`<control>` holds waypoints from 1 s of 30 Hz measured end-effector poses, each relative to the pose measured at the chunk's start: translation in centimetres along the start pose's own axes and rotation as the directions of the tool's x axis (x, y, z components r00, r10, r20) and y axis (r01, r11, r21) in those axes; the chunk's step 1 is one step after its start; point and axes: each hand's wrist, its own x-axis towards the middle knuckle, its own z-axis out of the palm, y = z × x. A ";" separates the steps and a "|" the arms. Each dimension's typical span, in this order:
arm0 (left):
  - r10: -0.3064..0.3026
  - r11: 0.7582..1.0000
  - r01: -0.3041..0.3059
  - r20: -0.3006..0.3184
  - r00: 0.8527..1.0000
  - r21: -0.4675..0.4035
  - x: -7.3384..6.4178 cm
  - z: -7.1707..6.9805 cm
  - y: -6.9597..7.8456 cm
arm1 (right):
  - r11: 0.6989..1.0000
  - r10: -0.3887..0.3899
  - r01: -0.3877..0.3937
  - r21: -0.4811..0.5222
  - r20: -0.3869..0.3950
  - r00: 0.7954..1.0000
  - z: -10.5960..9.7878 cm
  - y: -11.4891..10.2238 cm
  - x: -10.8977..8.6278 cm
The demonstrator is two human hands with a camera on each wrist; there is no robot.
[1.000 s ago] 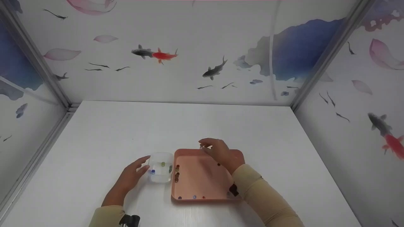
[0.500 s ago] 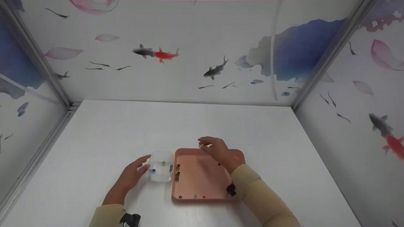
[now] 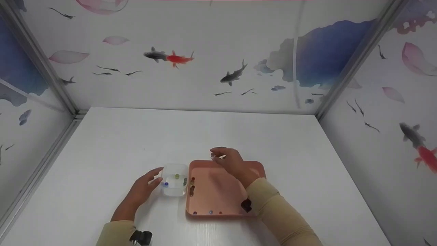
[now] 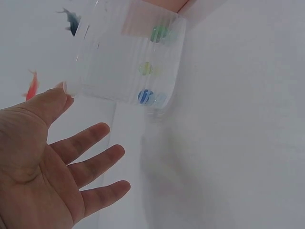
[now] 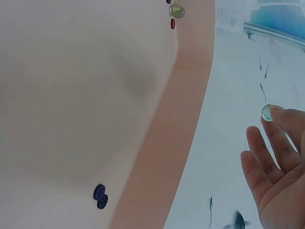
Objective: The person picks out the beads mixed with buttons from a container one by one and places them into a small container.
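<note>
My right hand [image 3: 230, 163] is over the far rim of the pink tray [image 3: 222, 198], pinching a clear glass marble [image 5: 267, 113] between thumb and index finger; the other fingers are loosely bent. To the tray's left stands a clear plastic container [image 3: 174, 191], with a blue marble [image 4: 145, 96], a yellow-green marble [image 4: 146, 68] and a green marble [image 4: 158, 33] in it. Beside its left wall is my left hand [image 3: 141, 189], thumb and index spread with fingertips right at the container, the other fingers extended and holding nothing.
Several small dark and brownish pieces [image 3: 192, 187] line the tray's left side. A marble [image 3: 210, 212] and a small red button [image 3: 220, 213] lie along its near edge. Two dark buttons [image 5: 99, 192] show in the right wrist view. Printed white walls [image 3: 205, 95] enclose the white table [image 3: 136, 136].
My right hand, with the marble in its fingers, has shifted slightly left along the tray's far rim. The left hand and the container stay in place.
</note>
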 end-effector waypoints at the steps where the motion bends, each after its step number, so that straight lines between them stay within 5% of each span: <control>1: 0.000 1.000 0.000 -0.001 1.000 -0.001 0.0 0.0 0.0 | 1.000 -0.002 0.002 -0.002 -0.001 1.000 0.1 -0.1 0.0; 13: -0.023 1.000 0.023 -0.003 1.000 -0.007 0.2 0.1 -0.2 | 1.000 0.003 -0.003 -0.018 0.002 1.000 1.2 -0.7 0.1; 20: 0.023 1.000 -0.022 0.006 1.000 -0.018 -0.1 -0.1 -0.2 | 0.995 -0.049 0.051 -0.090 0.020 0.999 1.4 -1.3 0.3; 30: 0.018 1.000 -0.018 0.005 1.000 -0.023 0.0 -0.1 -0.1 | 0.998 -0.027 0.029 -0.056 0.039 0.999 1.8 -1.8 0.5</control>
